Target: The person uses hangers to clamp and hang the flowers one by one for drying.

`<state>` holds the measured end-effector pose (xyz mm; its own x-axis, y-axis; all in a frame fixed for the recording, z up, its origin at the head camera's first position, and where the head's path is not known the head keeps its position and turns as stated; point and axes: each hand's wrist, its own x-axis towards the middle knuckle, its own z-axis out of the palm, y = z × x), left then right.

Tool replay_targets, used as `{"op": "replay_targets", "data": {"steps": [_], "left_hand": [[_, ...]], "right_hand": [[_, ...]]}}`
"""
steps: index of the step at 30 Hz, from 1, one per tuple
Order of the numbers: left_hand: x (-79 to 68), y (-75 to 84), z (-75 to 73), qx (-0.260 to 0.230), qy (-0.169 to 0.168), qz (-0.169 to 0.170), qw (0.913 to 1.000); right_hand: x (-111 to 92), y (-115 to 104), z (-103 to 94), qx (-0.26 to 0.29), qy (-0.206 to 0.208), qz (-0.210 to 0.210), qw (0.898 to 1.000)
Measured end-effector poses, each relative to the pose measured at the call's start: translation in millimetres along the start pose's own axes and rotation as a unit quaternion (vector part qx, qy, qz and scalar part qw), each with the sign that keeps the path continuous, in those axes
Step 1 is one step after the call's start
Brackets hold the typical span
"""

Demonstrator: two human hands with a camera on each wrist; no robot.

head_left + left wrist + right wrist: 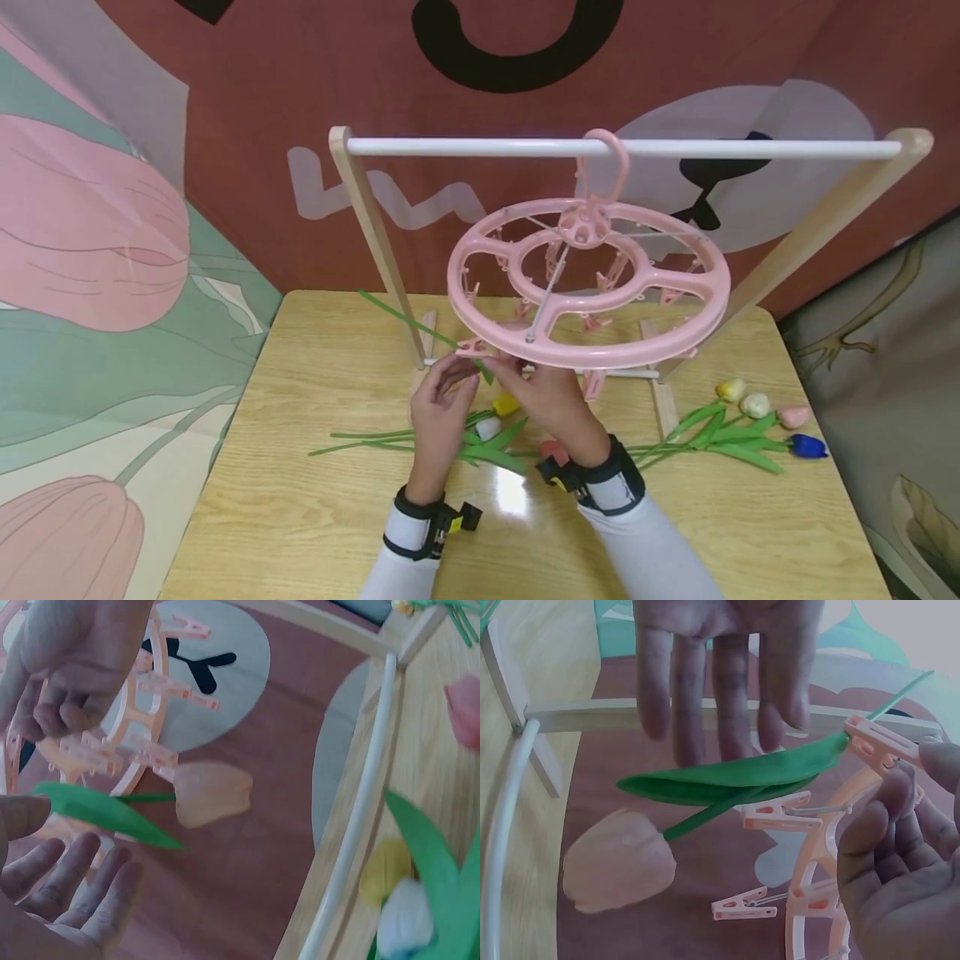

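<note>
A pink round clip hanger [588,354] hangs by its hook from a white bar. At its near left rim my right hand [551,404] pinches the end of a pink clothespin [877,742] between thumb and fingers. The stem of a pale pink artificial tulip [619,862] lies in the jaws of that clothespin, with its green leaf [735,771] beside them. In the head view the bloom is hidden, and the stem [405,318] slants up to the left. My left hand [438,412] is beside the leaf, fingers loosely bent and apart from the clothespin.
A wooden stand with a white top bar [465,147] rises from the table [300,517]. Beneath the hands lie tulips, among them a yellow one [506,405] and a white one [487,428]. More tulips, including a blue one [807,447], lie at the right edge.
</note>
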<state>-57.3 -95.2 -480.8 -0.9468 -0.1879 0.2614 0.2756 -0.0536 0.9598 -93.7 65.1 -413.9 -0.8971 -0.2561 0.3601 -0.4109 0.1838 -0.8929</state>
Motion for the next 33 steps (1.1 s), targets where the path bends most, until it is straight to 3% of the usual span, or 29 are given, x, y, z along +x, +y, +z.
{"op": "replay_targets", "data": {"steps": [6,13,18,21,23,25,29,33], "left_hand": [[-5.9,-6.9,-26.6,0.033,0.005,-0.031,0.9989],[-20.7,-19.7,-71.9,0.100,0.010,-0.089,0.9910],[-25.0,-26.0,-101.4,0.157,-0.021,-0.090,0.9832],[-29.0,-28.7,-118.4,0.199,-0.046,-0.076,0.9760],[-31.8,-30.0,-128.4,0.242,-0.070,-0.067,0.9654],[-34.7,-31.6,-136.6,0.295,-0.097,-0.056,0.9490],[-39.7,-36.0,-147.1,0.383,-0.143,-0.057,0.9109],[-45.7,-42.7,-150.5,0.458,-0.164,-0.063,0.8716]], "right_hand": [[-7,0,1.0,-0.006,0.005,-0.010,1.000],[-11,-1,3.9,0.063,0.003,-0.046,0.997],[-20,-1,0.4,0.111,0.008,-0.049,0.993],[-26,0,-1.2,0.113,-0.007,-0.072,0.991],[-30,3,-1.4,0.078,-0.018,-0.104,0.991],[-34,4,-0.4,0.037,-0.033,-0.141,0.989],[-42,9,4.2,-0.046,-0.064,-0.195,0.978],[-49,17,10.1,-0.095,-0.101,-0.212,0.967]]}}
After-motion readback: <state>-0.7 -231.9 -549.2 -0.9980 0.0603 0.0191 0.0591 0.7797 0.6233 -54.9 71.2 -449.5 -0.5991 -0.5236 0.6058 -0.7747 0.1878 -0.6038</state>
